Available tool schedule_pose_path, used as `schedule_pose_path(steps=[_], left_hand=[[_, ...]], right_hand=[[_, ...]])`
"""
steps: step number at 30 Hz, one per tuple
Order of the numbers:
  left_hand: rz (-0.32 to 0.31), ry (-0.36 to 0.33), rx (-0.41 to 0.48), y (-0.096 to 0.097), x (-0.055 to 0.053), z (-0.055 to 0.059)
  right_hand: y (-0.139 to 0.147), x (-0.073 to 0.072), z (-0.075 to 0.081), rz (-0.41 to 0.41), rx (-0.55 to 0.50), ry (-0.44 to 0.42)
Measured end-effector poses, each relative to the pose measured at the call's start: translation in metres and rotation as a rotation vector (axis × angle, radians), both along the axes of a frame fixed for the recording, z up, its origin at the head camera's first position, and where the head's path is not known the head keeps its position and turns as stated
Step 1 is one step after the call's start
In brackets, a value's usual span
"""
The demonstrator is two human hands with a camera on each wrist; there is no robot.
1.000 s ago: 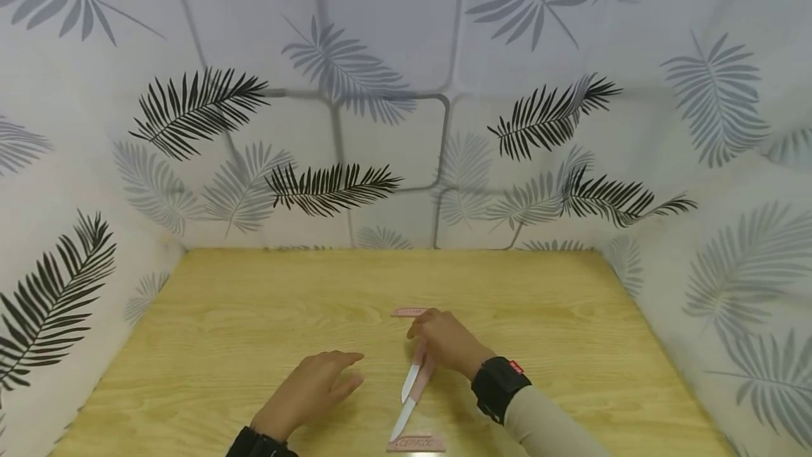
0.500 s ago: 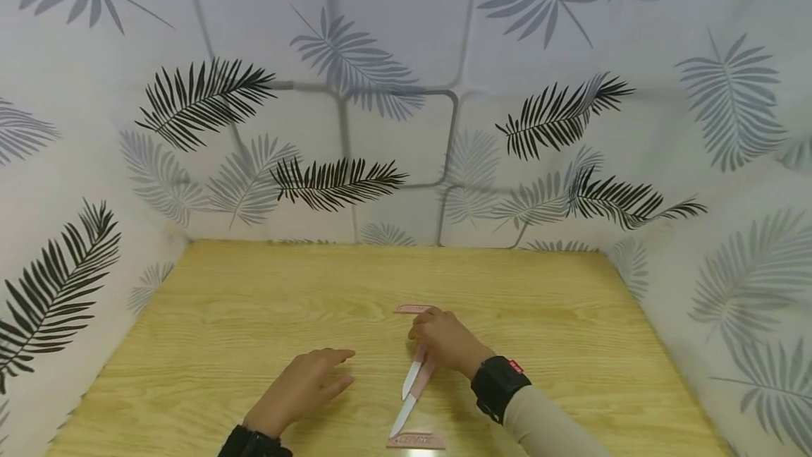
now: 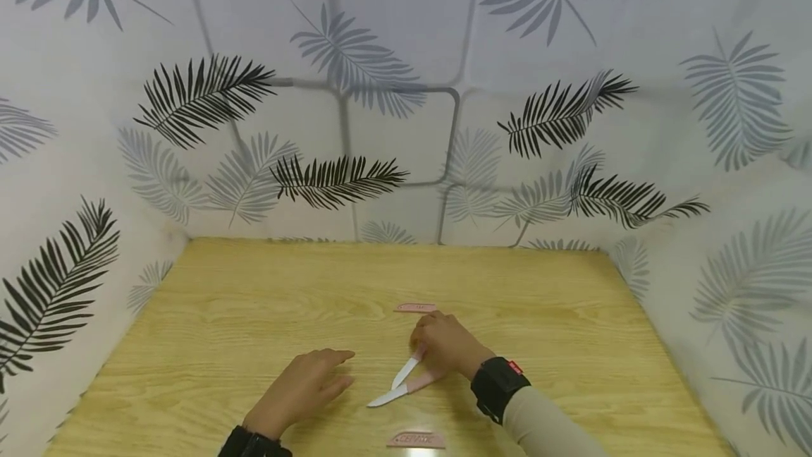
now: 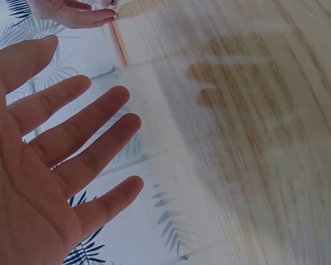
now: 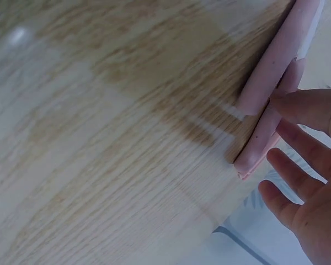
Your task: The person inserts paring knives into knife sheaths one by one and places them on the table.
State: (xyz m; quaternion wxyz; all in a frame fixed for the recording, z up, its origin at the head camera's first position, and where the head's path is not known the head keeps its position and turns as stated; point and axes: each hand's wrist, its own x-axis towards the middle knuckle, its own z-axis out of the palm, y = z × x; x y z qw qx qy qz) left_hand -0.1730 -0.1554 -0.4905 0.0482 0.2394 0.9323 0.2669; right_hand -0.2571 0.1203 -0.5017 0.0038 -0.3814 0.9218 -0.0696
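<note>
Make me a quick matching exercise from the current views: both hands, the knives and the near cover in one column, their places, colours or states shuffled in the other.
1. left hand
2. right hand
3. knives
4. near cover

A. touching a knife handle
B. pink, below the knives in the head view
C. fingers apart, holding nothing
D. white blades, pink handles

Right pairs: 1-C, 2-A, 3-D, 4-B

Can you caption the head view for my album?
Right hand at two pink-handled, white-bladed knives, between two flat pink lettered strips on a yellow wood-grain table.
</note>
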Motion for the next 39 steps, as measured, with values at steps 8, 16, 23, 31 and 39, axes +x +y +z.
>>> schedule_pose_path(steps=[8,16,23,31,39], left_hand=[[0.007,-0.008,-0.024,-0.001,-0.001,0.0],[0.007,-0.014,-0.015,-0.001,0.0,0.001],[-0.001,-0.013,-0.007,-0.002,0.001,0.0],[0.031,0.0,-0.014,-0.007,0.001,-0.002],[0.089,-0.036,-0.023,-0.022,0.002,-0.004]], right_hand=[[0.0,0.002,0.0,0.017,-0.003,0.052],[-0.001,0.003,-0.001,-0.005,0.015,0.045],[-0.002,0.002,0.001,-0.011,0.0,-0.012],[0.0,0.002,0.002,0.005,0.012,0.024],[0.004,0.001,0.001,0.019,-0.022,-0.011]])
